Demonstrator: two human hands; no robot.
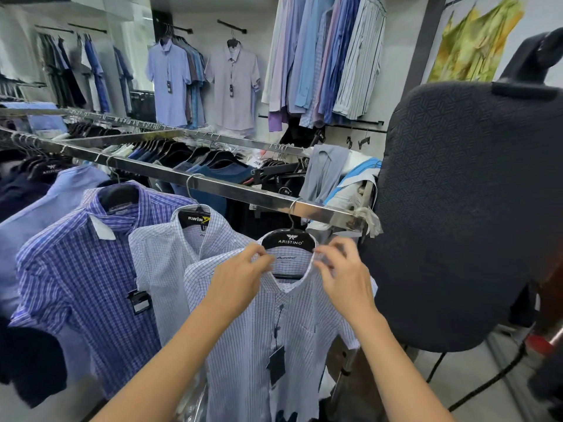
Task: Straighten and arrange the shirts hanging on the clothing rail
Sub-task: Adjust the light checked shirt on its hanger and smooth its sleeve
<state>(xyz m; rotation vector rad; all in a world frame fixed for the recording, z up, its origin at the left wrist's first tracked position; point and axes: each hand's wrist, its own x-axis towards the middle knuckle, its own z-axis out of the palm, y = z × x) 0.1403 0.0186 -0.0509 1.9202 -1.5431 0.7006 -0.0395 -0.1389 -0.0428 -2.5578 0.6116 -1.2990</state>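
A white shirt with fine blue checks [268,330] hangs at the near end of the chrome clothing rail [243,191] on a black hanger [288,240]. My left hand [240,277] pinches the left side of its collar. My right hand [344,274] pinches the right side of the collar. A dark price tag [275,362] dangles down the shirt's front. To its left hang a second pale checked shirt [164,263] on a black hanger, then a blue and purple plaid shirt [82,278], then a plain light blue shirt [36,220].
A dark padded ironing board [469,214] stands upright close on the right, its black cable [487,382] trailing on the floor. A second rail [170,130] behind holds dark clothes. Shirts hang along the back wall [323,59]. Loose garments [329,169] are draped at the rail's end.
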